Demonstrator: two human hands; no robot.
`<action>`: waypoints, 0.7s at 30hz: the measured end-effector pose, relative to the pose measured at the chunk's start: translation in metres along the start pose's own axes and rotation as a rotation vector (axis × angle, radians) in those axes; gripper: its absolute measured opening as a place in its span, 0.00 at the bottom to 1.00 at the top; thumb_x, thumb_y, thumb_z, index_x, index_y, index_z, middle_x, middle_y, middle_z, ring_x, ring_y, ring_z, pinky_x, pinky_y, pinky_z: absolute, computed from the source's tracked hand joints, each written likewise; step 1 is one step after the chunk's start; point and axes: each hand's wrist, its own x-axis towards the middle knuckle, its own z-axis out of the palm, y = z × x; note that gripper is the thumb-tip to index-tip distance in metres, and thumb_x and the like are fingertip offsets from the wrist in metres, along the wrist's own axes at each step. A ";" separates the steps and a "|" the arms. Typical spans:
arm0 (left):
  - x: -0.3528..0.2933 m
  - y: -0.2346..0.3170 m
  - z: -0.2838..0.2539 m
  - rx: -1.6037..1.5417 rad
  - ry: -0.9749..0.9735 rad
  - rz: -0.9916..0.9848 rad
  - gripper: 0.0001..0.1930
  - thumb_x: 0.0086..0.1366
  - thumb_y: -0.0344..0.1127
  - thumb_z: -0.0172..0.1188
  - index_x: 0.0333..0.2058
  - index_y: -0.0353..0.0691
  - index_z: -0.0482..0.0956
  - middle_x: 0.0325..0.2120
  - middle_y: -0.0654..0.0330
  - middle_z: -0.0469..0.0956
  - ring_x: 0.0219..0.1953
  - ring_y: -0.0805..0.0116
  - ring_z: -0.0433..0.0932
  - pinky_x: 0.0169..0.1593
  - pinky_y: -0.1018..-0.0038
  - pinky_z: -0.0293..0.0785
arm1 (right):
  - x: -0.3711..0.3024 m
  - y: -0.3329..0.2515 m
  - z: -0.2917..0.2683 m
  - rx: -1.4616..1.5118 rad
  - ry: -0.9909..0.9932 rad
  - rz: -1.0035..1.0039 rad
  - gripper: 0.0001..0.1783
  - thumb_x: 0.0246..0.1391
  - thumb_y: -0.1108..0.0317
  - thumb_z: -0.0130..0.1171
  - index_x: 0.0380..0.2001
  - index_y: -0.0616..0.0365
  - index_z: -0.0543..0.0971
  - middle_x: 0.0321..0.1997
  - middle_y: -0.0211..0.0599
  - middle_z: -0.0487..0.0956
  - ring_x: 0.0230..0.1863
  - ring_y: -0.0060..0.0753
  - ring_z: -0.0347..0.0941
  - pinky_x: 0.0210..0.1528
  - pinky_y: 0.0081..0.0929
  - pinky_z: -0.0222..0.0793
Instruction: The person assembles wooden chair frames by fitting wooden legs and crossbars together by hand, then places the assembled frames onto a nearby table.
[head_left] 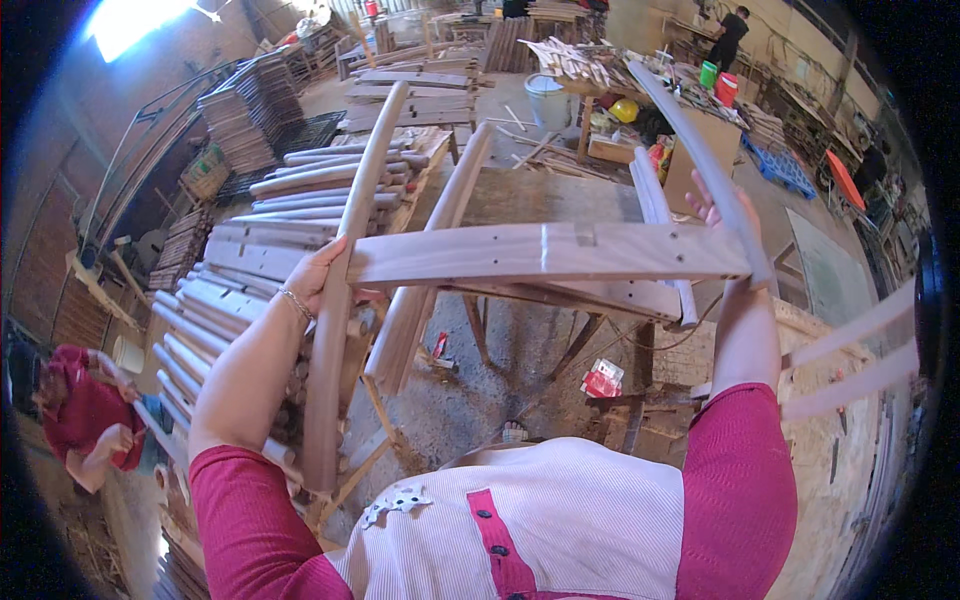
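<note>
An H-shaped wooden frame (pixel 465 255), two long curved legs joined by a wide flat crossbar with small dark holes, is held up in front of me. My left hand (pixel 318 275) wraps round its left leg, beside the crossbar's end. At the right leg (pixel 690 140), my right hand (pixel 715 205) grips from behind; its fingertips show on the inner side and the leg hides part of the palm. Below and behind it is a similar wooden frame (pixel 432 255), resting on a table (pixel 545 195); the held crossbar partly covers it.
Stacked wooden legs and slats (pixel 250 250) lie on my left. A person in a red top (pixel 95 410) works at lower left. A white bucket (pixel 547 100) stands beyond the table, and a red-and-white package (pixel 602 380) lies below. Pale boards (pixel 850 350) jut in from the right.
</note>
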 end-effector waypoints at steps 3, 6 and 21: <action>0.055 0.004 -0.004 -0.118 -0.058 -0.135 0.27 0.60 0.53 0.51 0.47 0.34 0.67 0.42 0.49 0.72 0.41 0.49 0.75 0.43 0.51 0.74 | 0.003 -0.004 -0.051 -0.281 0.063 0.107 0.42 0.53 0.51 0.51 0.62 0.62 0.48 0.58 0.52 0.62 0.60 0.43 0.59 0.56 0.34 0.60; 0.097 -0.002 -0.018 0.088 0.023 -0.127 0.24 0.60 0.55 0.51 0.43 0.40 0.72 0.36 0.56 0.77 0.35 0.62 0.77 0.41 0.60 0.75 | 0.008 0.004 -0.069 -0.301 0.065 0.299 0.47 0.48 0.59 0.60 0.63 0.62 0.44 0.58 0.51 0.62 0.54 0.42 0.66 0.52 0.30 0.67; 0.168 -0.050 -0.013 0.648 0.117 0.037 0.23 0.60 0.46 0.56 0.49 0.39 0.68 0.37 0.61 0.74 0.38 0.72 0.73 0.43 0.73 0.70 | -0.021 0.070 -0.108 -0.888 0.384 0.566 0.48 0.39 0.80 0.54 0.64 0.56 0.44 0.58 0.47 0.64 0.54 0.35 0.64 0.54 0.27 0.59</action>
